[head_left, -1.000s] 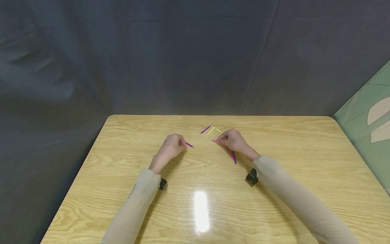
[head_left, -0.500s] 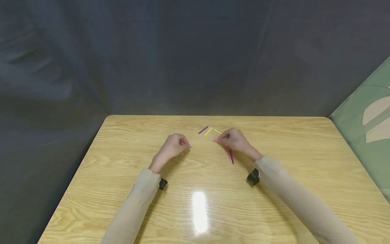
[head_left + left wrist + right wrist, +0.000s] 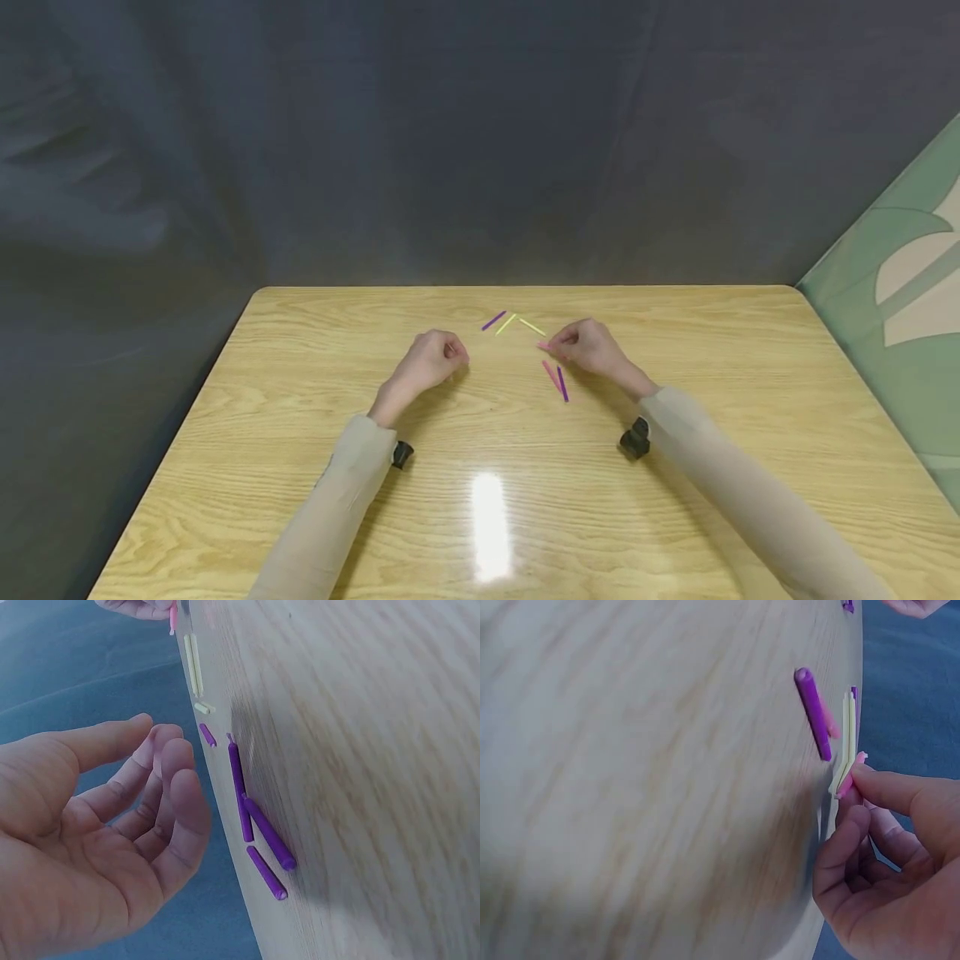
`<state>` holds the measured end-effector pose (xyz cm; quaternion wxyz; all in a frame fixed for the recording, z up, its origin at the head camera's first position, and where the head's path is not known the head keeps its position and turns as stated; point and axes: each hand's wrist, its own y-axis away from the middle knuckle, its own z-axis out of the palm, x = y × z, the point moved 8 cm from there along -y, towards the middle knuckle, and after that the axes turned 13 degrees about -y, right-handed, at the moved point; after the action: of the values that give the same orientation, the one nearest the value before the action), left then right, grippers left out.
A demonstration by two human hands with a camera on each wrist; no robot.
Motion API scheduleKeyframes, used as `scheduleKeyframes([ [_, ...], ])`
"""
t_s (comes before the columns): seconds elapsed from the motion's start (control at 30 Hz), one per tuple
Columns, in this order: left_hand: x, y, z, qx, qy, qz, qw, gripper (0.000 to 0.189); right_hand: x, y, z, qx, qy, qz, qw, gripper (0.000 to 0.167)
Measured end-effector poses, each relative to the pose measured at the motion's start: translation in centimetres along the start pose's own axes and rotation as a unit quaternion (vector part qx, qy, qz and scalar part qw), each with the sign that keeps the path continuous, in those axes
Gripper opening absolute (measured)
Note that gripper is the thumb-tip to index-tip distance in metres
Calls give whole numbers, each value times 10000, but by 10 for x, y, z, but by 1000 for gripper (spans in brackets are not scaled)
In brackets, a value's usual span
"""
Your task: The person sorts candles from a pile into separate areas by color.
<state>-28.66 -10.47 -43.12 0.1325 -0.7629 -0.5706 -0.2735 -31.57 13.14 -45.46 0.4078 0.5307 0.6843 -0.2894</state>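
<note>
My left hand hovers low over the table with loosely curled fingers and nothing in them. Beside it, in the left wrist view, lie several purple candles; in the head view the hand hides most of these. My right hand pinches a pink candle between thumb and fingertips, close to the tabletop. Two pale yellow candles lie just beyond it. Nearer to me, a second pink candle and a purple one lie in a narrow V. One more purple candle rests between the hands, farther back.
The wooden table ends at a dark curtain along the back. A green patterned panel stands at the right. Small black cameras are strapped at both wrists. A bright reflection shows on the table's front part.
The left hand has let go of a purple candle, now hidden behind it in the head view. The right hand has shifted slightly right with the pink candle, uncovering more of the V.
</note>
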Motion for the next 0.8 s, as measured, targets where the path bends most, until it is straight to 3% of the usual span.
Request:
scheduleKeyframes([
  [0.27,14,-6,3,-10,-249,196,9995,7,3,4,-7,46,236,-215,9995,12],
  [0.57,24,-9,4,-68,-224,301,9993,8,17,11,-22,250,253,176,9992,11],
  [0.8,31,-12,12,-116,-272,380,9988,8,20,20,-27,276,322,67,9991,12],
])
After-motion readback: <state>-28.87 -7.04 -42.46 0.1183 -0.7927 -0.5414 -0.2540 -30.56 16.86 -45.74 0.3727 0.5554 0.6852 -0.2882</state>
